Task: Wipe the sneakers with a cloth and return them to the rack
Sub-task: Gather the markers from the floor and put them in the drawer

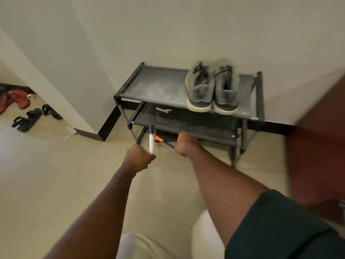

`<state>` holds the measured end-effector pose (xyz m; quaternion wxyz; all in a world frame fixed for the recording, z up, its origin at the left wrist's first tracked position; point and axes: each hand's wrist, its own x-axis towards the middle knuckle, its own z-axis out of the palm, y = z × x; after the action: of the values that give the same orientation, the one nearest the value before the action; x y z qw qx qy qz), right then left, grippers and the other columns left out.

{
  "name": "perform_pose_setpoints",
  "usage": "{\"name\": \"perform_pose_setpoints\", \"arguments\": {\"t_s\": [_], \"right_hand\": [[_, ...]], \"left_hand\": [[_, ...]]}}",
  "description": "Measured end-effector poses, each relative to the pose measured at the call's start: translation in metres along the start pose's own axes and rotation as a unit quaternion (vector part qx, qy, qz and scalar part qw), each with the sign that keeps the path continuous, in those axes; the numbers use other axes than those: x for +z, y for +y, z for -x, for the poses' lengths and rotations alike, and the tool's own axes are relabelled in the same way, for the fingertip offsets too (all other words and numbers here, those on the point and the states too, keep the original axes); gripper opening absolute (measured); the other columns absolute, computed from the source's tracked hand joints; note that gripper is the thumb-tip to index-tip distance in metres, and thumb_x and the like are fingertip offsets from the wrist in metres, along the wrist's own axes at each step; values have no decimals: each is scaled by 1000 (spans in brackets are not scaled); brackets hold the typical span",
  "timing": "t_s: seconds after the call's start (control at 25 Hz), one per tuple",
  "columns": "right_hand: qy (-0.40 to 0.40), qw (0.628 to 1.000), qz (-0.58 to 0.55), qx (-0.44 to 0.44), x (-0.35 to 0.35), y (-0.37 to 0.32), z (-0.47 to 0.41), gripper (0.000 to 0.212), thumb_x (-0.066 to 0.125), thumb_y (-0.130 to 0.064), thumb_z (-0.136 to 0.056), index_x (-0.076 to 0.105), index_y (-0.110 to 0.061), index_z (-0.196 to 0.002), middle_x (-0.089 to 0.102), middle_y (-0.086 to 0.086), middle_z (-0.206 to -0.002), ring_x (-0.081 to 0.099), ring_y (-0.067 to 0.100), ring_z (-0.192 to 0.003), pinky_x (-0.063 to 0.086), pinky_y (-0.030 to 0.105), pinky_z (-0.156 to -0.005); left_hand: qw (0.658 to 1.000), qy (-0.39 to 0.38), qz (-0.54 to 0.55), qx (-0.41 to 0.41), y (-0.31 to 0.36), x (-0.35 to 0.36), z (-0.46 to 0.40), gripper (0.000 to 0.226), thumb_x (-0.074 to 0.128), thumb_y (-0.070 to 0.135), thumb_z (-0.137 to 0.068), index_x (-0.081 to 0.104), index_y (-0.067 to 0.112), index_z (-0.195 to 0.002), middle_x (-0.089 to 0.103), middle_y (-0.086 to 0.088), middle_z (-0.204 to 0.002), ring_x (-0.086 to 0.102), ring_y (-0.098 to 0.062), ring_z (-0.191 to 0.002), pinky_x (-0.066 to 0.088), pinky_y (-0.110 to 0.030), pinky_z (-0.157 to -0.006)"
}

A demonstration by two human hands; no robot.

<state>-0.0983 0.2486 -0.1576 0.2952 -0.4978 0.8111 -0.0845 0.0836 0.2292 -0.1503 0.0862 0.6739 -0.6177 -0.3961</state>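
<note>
Sneakers [212,88] on rack [160,85] top, sandals [28,118] on floor, left hand [139,157] gripping marker [151,144]

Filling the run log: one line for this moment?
left hand grips white marker | right hand grips orange-tipped pen | sneakers on rack top

No text, brand or number can be read anywhere. The white marker [151,144] in the left hand [139,159], at about six o'clock, bears a small red mark, too blurred to make out.
</note>
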Motion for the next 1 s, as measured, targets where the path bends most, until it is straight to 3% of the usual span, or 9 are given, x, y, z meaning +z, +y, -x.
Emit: {"name": "perform_pose_setpoints", "arguments": {"t_s": [0.08,0.2,0.36,0.44,0.56,0.68,0.76,0.84,1.0], "right_hand": [[0,999,-36,5,-55,39,33,28,65,-15,-75,70,-5,-102,70,18,-104,69,33,-98,57,35,-80],[48,997,-54,36,-118,134,107,27,61,-21,-66,72,-7,-86,73,15,-87,71,31,-83,54,29,-65],[98,990,-36,92,-172,271,215,26,56,-19,-68,74,-6,-82,73,13,-77,72,29,-75,62,36,-70],[129,982,-43,133,-195,346,271,30,57,-22,-60,75,-8,-80,73,10,-73,72,25,-75,61,34,-70],[152,965,-57,207,-208,439,351,18,63,-19,-65,76,-11,-75,73,8,-68,71,21,-72,59,29,-69],[156,953,-70,251,-197,495,414,15,61,-14,-65,74,-11,-69,69,8,-62,67,20,-65,53,25,-61],[158,943,-83,281,-184,527,435,14,57,-12,-66,70,-6,-64,61,9,-54,64,22,-59,48,24,-55],[152,936,-74,308,-172,552,440,15,57,-13,-68,64,-1,-62,56,9,-52,63,26,-58,49,27,-51],[121,935,-80,323,-159,572,423,22,64,-17,-71,50,-11,-56,54,5,-57,58,22,-57,39,23,-48]], "left_hand": [[998,-20,-12,55,52,8,35,23,80,19,-83,68,4,-71,71,-9,-71,59,-13,-50,42,-17,-41],[987,-80,-55,128,131,47,96,25,83,18,-80,70,-2,-73,71,-9,-66,55,-12,-45,41,-19,-41],[955,-163,-117,218,218,131,176,21,82,14,-80,73,-5,-77,72,-12,-67,55,-11,-42,41,-17,-39],[931,-212,-140,261,253,191,224,20,82,14,-80,73,-4,-76,72,-11,-66,55,-11,-40,41,-17,-38],[885,-289,-192,312,278,278,297,17,80,15,-81,76,-1,-78,71,-10,-65,52,-6,-36,39,-16,-38],[833,-340,-266,345,279,349,347,24,79,21,-81,76,-3,-85,69,-14,-69,56,-15,-49,45,-22,-49],[824,-334,-296,349,276,391,367,29,80,21,-79,73,-7,-83,68,-20,-71,60,-23,-60,52,-34,-58],[833,-309,-314,336,277,424,376,32,83,22,-76,70,-5,-85,70,-16,-77,66,-23,-66,55,-33,-59],[848,-277,-323,317,285,465,382,38,82,20,-72,67,-1,-100,69,-18,-99,72,-31,-85,62,-38,-73]]}}
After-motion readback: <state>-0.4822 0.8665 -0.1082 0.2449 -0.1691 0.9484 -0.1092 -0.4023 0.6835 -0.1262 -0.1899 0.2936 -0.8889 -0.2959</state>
